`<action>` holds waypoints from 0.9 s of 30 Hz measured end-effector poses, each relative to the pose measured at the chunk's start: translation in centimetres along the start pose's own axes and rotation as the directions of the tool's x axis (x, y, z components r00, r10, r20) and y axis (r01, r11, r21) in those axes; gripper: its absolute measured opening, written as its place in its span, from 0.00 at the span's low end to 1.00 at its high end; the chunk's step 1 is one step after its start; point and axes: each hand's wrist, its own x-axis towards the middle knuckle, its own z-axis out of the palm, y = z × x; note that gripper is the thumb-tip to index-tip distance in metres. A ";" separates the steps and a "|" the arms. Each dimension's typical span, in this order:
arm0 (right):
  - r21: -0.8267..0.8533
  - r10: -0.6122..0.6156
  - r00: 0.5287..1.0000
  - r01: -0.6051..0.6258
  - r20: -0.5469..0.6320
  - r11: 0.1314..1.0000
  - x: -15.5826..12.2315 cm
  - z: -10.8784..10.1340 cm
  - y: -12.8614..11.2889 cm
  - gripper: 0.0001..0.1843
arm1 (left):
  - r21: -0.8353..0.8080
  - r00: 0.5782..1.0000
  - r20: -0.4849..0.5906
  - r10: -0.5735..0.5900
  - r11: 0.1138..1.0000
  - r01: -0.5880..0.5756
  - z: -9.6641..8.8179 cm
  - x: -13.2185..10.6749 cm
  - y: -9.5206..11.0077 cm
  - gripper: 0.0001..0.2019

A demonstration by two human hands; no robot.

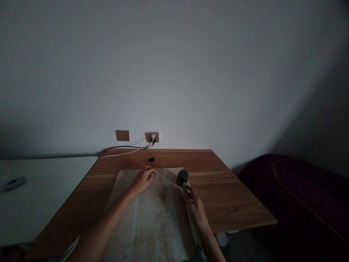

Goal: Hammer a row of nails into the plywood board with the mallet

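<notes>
A pale wooden board [147, 222] lies on a brown wooden table [231, 196]. My left hand [143, 179] rests near the board's far edge, fingers pinched on a small thin nail [157, 175]. My right hand [195, 207] grips the handle of a black rubber mallet [182, 177], whose head hovers over the board's far right corner. A few small dark marks or nails [165, 194] sit mid-board between the hands.
A dark round hole [151, 159] sits near the table's far edge. Two wall sockets [152, 137] hold white and black cables. A white table [40, 189] stands at left, a dark maroon seat [294, 203] at right.
</notes>
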 end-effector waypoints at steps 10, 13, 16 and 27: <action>-0.009 -0.015 1.000 0.015 -0.011 1.000 0.4 -0.1 1.0 0.42 | 0.013 1.000 -0.003 0.014 1.000 -0.014 0.1 -0.1 -0.2 0.13; -0.014 -0.028 0.999 0.028 -0.023 1.000 0.3 -0.1 0.6 0.41 | 0.015 1.000 -0.001 0.005 1.000 -0.005 0.1 -0.2 -0.3 0.14; -0.014 -0.003 1.000 0.003 0.000 1.000 0.2 -0.2 0.2 0.41 | 0.013 1.000 -0.011 0.004 1.000 -0.004 0.2 -0.2 -0.3 0.14; 0.008 -0.012 1.000 0.012 -0.002 1.000 0.2 -0.1 0.5 0.39 | 0.012 1.000 0.022 -0.013 1.000 0.013 0.0 -0.2 0.1 0.10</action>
